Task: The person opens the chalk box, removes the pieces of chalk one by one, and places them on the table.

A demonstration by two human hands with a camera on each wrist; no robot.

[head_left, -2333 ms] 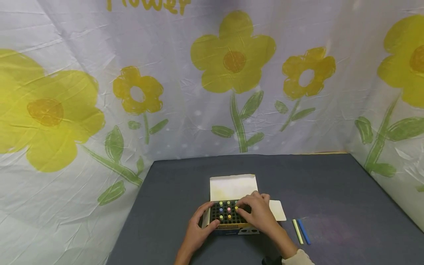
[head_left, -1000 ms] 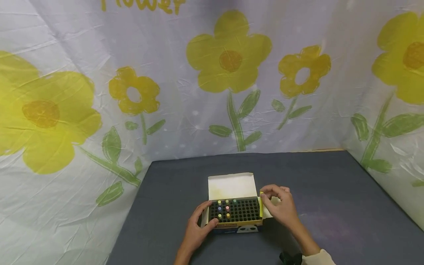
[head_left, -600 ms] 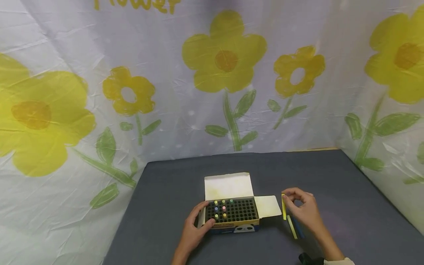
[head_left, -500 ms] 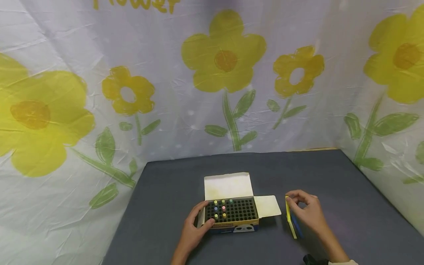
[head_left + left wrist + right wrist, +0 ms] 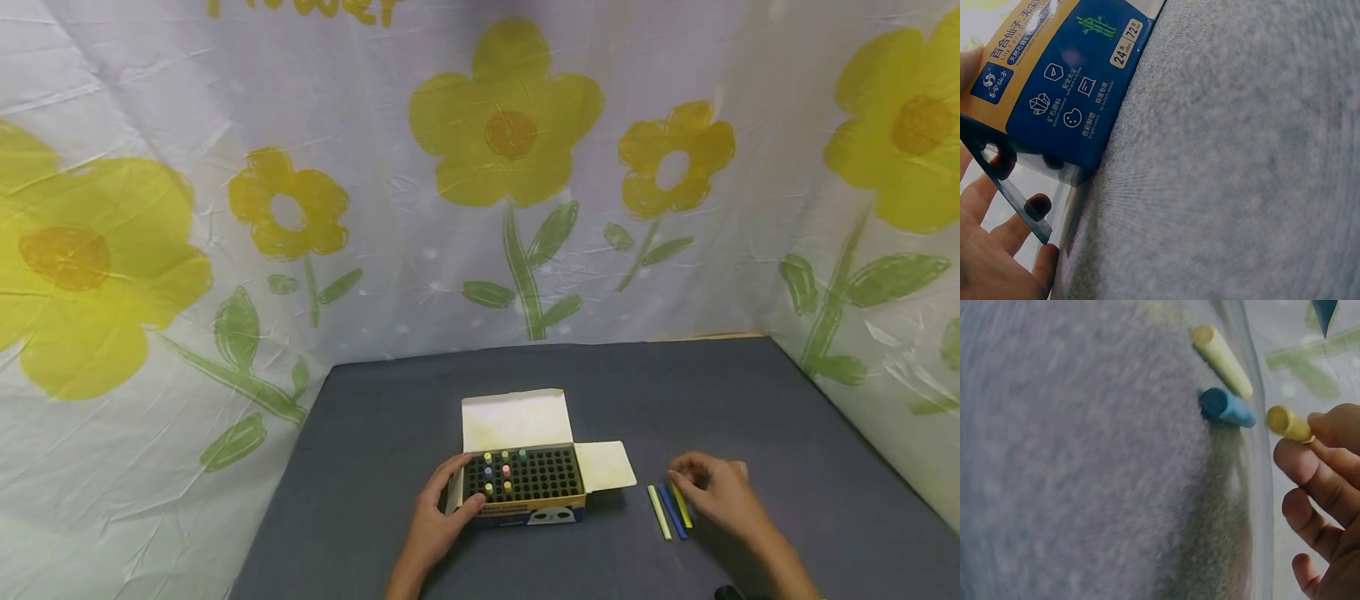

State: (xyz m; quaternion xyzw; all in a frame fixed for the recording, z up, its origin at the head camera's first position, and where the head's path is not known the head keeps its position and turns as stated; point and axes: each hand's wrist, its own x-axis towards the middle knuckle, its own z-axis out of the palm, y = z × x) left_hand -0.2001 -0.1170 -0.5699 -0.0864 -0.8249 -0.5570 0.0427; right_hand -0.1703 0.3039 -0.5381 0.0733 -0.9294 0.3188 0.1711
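Note:
My left hand (image 5: pixel 437 517) grips the left end of an open chalk box (image 5: pixel 525 514), thumb at the front edge and fingers at the back. In the left wrist view, fingers (image 5: pixel 1010 234) lie behind the box's end flap (image 5: pixel 1007 181). My right hand (image 5: pixel 723 493) pinches a yellow chalk stick (image 5: pixel 683 508) by its far end, just right of a blue chalk stick (image 5: pixel 672 512) and a pale yellow chalk stick (image 5: pixel 659 512) lying on the cloth. In the right wrist view, the pinched yellow chalk (image 5: pixel 1288 424) seems slightly raised; its contact with the table is unclear.
Several coloured chalk ends stand in the box's black holed insert (image 5: pixel 547 475); many holes are bare. The white lid (image 5: pixel 517 419) lies folded back and a side flap (image 5: pixel 606 465) sticks out right. A flower-printed curtain (image 5: pixel 420 250) surrounds the dark table (image 5: pixel 360 450).
My right hand has drawn the yellow chalk from the box and carried it right, past the pale yellow and blue sticks, lowering it beside the blue one. My left hand stays on the box.

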